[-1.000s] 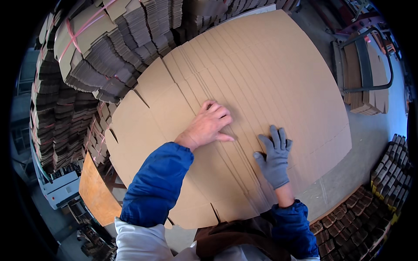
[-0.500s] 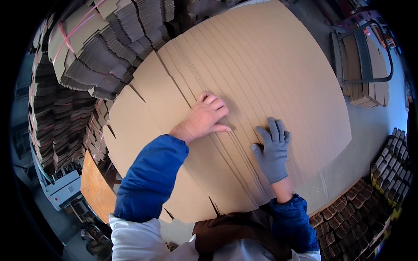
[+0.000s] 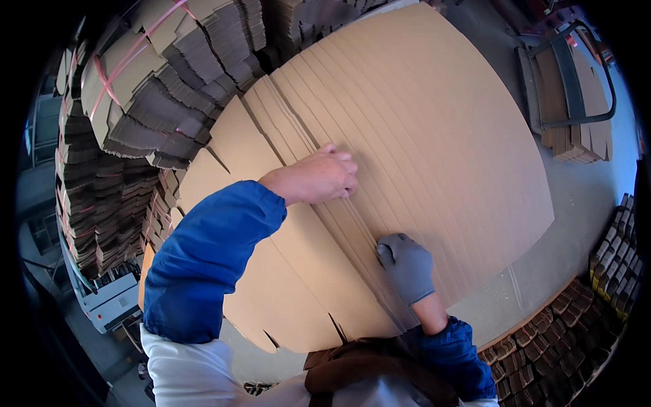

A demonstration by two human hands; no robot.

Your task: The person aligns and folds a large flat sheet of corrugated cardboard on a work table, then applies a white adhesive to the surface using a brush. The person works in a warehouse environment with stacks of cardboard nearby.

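A fanned stack of large flat brown cardboard sheets [image 3: 468, 169] spreads out before me, its overlapping edges running diagonally, with slots cut into the sheets on the left. My bare left hand [image 3: 320, 175] is closed at the stepped edges near the middle, fingers curled down over a sheet's edge. Nearer to me and to the right, my right hand [image 3: 405, 268] in a grey glove is closed too, its thumb and bent fingers at the same line of edges. The fingertips of both hands are partly hidden. Blue sleeve covers reach over both forearms.
Tall piles of cut cardboard [image 3: 176, 88], tied with pink strap, stand at the far left. A trolley [image 3: 576, 81] with cardboard on it is at the far right. Stacked dark bundles [image 3: 542, 339] lie at the lower right. A grey-white machine [image 3: 115, 302] stands at the left.
My right hand has gone from spread fingers on the sheets to a closed grip, nearer to me and slightly left. My left fingers have drawn together at the edge. The view has shifted slightly.
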